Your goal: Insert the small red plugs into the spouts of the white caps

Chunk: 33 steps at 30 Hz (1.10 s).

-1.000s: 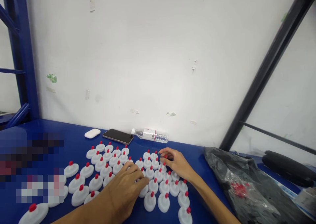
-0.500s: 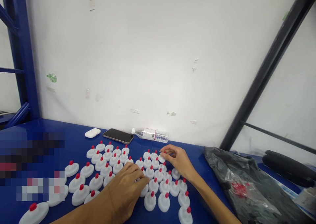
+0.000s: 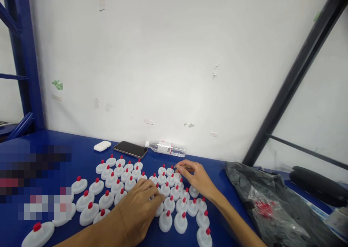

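Observation:
Several white dome-shaped caps with red tips stand in rows on a blue table. My left hand lies palm down over the caps in the middle of the rows, fingers curled and touching them. My right hand reaches to the far right end of the rows, its fingertips pinched on one white cap at the back. One cap without a red tip sits just below that hand.
A white earbud case, a dark phone and a lying water bottle line the wall. A black plastic bag holding small red parts lies at the right. A blue rack post stands left, a black diagonal strut right.
My right hand lifted a cap at the back right of the rows and brought it down among the others again. My left hand stayed in place.

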{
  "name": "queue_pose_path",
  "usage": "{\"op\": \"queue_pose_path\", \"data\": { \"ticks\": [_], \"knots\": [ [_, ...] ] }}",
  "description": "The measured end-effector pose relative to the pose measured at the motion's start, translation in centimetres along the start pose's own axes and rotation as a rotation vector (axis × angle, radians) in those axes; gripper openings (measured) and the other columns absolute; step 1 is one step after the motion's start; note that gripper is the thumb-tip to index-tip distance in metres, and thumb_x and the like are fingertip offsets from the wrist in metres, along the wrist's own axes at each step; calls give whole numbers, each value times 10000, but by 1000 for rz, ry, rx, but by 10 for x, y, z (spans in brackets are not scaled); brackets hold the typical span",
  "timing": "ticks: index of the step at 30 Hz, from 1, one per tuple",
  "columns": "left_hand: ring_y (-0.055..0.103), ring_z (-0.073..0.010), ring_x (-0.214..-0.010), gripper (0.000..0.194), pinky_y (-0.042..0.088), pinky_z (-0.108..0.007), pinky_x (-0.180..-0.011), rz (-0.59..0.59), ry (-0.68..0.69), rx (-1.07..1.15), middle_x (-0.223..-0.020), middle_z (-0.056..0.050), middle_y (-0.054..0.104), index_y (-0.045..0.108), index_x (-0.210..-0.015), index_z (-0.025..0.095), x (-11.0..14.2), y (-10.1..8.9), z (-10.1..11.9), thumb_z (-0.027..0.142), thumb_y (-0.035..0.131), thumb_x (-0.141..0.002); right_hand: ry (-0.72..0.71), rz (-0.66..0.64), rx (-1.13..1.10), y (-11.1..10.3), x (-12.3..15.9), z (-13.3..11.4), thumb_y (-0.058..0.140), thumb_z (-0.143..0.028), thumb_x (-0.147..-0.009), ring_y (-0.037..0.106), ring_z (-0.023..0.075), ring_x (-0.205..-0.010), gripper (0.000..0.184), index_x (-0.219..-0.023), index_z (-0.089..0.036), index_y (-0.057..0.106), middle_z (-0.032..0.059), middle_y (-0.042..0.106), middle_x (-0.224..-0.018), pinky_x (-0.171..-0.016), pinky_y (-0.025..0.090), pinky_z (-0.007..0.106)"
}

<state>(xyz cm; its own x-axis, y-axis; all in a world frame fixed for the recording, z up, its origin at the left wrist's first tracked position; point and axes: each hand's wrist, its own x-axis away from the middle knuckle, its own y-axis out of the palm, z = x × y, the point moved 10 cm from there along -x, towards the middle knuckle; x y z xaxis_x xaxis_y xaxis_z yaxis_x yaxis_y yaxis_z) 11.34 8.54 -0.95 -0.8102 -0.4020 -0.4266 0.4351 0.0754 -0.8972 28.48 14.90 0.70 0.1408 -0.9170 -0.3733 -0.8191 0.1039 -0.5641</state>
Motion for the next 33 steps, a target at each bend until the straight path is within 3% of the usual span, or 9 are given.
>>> {"op": "queue_pose_path", "data": {
  "ticks": [33],
  "knots": [
    [592, -279, -978, 362, 500, -462, -902, -38, -7, -22, -1034, -80, 698, 655, -1104, 168, -2, 0, 2, -53, 510, -856, 19, 17, 31, -6, 1, -5, 660, -359, -955, 727, 213, -902, 160, -1019, -260, 768, 11, 796, -953, -805, 517, 335]
  ]
}}
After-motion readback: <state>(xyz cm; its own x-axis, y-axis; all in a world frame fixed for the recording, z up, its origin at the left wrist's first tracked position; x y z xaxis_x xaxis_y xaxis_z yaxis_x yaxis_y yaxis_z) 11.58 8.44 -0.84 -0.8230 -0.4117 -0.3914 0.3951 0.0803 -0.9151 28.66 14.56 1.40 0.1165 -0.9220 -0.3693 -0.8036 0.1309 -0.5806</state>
